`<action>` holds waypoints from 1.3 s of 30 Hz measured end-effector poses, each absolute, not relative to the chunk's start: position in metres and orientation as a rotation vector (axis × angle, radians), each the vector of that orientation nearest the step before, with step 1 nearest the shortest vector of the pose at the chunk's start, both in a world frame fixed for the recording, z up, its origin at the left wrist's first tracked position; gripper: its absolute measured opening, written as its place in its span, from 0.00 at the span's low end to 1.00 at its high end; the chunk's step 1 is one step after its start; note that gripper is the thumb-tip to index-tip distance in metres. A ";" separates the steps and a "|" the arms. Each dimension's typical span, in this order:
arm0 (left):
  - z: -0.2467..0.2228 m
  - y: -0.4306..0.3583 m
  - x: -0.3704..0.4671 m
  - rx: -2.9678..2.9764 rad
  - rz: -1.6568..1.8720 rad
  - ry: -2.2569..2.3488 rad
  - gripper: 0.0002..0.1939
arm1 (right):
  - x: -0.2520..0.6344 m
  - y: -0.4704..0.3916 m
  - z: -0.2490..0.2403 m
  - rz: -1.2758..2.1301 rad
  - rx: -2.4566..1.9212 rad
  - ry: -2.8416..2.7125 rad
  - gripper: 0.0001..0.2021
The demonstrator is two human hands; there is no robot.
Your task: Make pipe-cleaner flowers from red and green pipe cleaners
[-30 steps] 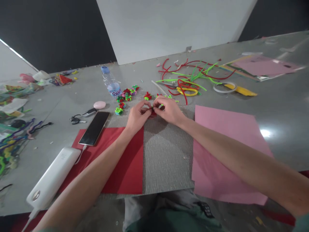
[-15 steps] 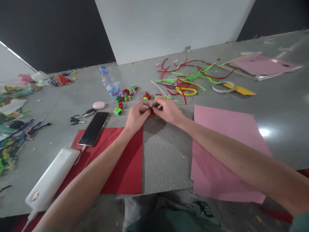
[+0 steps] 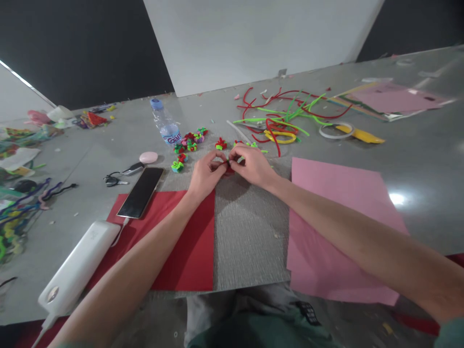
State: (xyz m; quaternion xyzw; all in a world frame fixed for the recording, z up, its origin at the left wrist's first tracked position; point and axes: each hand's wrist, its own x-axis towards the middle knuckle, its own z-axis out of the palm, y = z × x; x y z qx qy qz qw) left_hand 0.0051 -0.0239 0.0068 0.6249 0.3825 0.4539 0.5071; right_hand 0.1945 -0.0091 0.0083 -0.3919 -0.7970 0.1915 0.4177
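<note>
My left hand (image 3: 205,175) and my right hand (image 3: 252,166) meet over the middle of the table, fingertips almost touching. Both pinch a small red pipe cleaner piece (image 3: 229,170) with a dark bit at its top; the fingers hide most of it. Just beyond them sits a red and green pipe cleaner flower (image 3: 221,143), with others partly covered behind my right hand. To the left, several more small pipe cleaner flowers (image 3: 190,140) lie bunched by the water bottle (image 3: 166,124).
Loose red and green pipe cleaners (image 3: 290,113) lie at the back, with yellow-handled scissors (image 3: 282,138) among them. Beside these are a tape roll (image 3: 336,130) and a yellow cutter (image 3: 366,136). Red paper (image 3: 192,251), a phone (image 3: 141,193) and a power bank (image 3: 79,266) are left; pink paper (image 3: 337,193) is right.
Almost nothing has moved. Both hands keep their pinch in the same place, and a little less of the red piece shows below the fingers.
</note>
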 end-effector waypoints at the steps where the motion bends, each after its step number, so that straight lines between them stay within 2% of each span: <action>1: 0.007 -0.024 0.005 1.503 1.095 0.921 0.06 | 0.195 -0.009 0.008 0.477 -0.981 -1.999 0.05; 23: 0.008 -0.025 0.004 1.543 1.080 0.954 0.06 | 0.196 -0.007 0.005 0.502 -0.974 -2.005 0.05; 39: 0.007 -0.026 0.003 1.563 1.042 1.039 0.07 | 0.197 -0.012 0.008 0.354 -0.922 -2.142 0.05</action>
